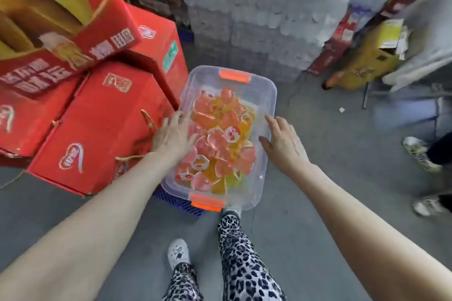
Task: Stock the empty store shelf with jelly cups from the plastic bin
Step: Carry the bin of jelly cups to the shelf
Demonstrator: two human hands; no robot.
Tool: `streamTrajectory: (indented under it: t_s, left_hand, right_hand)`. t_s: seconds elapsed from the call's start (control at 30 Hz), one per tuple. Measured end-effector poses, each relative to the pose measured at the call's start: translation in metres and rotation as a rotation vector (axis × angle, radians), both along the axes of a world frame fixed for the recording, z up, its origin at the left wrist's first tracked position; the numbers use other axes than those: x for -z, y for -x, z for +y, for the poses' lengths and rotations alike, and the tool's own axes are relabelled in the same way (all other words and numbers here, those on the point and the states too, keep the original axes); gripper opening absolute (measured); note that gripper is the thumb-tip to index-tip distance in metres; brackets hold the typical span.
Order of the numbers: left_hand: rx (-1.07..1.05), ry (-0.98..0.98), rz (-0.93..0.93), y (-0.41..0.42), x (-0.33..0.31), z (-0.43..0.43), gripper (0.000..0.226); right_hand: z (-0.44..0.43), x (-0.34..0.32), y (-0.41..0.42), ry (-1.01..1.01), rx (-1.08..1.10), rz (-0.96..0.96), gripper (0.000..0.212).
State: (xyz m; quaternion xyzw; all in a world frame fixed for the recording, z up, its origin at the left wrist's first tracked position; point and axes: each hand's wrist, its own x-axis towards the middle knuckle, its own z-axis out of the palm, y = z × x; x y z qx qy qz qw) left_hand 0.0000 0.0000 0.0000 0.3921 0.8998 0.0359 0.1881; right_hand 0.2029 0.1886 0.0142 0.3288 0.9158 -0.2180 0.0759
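The person is standing over the plastic bin (268,95), which is sitting low down near the floor (318,178) on what is looking like a blue crate (179,205), just beside a stack of red cartons (97,129). The bin is lidless, with an orange latch (235,76) at each short end, and the jelly cups (220,144) are lying loose inside it in a heap of pink, orange and yellow, covering most of the bottom.

Both arms are reaching down to the bin's long sides. The left hand (175,134) is spreading its fingers flat over the left rim, grasping nothing. The right hand (283,144) is likewise released, its fingers straight and pointing along the right wall. The picture is blurred here, so either hand may be touching the plastic or hovering just off it; I cannot tell which.

As for progress, the task is looking to be at its very start. No cup is in either hand, none is lying outside the bin, and no store shelf is showing anywhere in view; only shrink-wrapped water bottles (256,19) are stacked behind the bin, and another person's shoes (418,151) are showing at the right edge. Judging from how the hands are placed, the step in hand is taking hold of the bin to lift or carry it. Everything else is remaining to be done: getting the bin to the shelf and setting the cups out on it.
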Motion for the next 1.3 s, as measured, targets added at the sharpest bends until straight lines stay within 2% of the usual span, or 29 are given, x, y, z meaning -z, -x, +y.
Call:
streamTrajectory:
  t_s: [0.1,0.2,0.3,0.37,0.43,0.53,0.67,0.93,1.17,1.3]
  left_hand:
    - [-0.107,0.016,-0.012,0.006,0.021,0.010,0.072]
    - [-0.195,0.015,-0.007,0.011,0.036,0.020,0.073]
    - [-0.298,0.069,-0.065,0.017,0.045,0.028,0.073]
    - [-0.339,0.099,-0.083,0.021,0.051,0.026,0.072]
    - [-0.380,0.067,-0.119,0.025,0.052,0.023,0.068]
    - [-0.450,-0.095,-0.249,0.028,0.045,0.017,0.055]
    - [-0.528,-0.227,-0.412,-0.002,0.026,-0.013,0.059]
    - [-0.649,-0.325,-0.537,-0.099,0.008,-0.110,0.066]
    - [-0.781,-0.478,-0.587,-0.190,-0.002,-0.254,0.063]
    - [-0.872,-0.499,-0.566,-0.239,-0.014,-0.358,0.064]
  right_hand:
    - [0.008,0.023,0.006,0.051,0.105,0.028,0.067]
    - [0.007,0.038,0.012,0.184,0.248,0.015,0.072]
    - [0.007,0.043,0.020,0.329,0.476,-0.002,0.063]
    - [0.007,0.046,0.022,0.385,0.525,-0.046,0.055]
    - [0.010,0.048,0.022,0.453,0.563,-0.062,0.049]
    - [0.014,0.050,0.013,0.508,0.620,-0.025,0.045]
    - [0.004,0.046,-0.017,0.462,0.604,0.044,0.040]
    - [-0.045,0.006,-0.078,0.328,0.413,0.121,0.039]
    - [-0.160,-0.016,-0.127,0.253,0.208,0.108,0.030]
    - [-0.246,-0.020,-0.142,0.244,0.060,0.091,0.036]
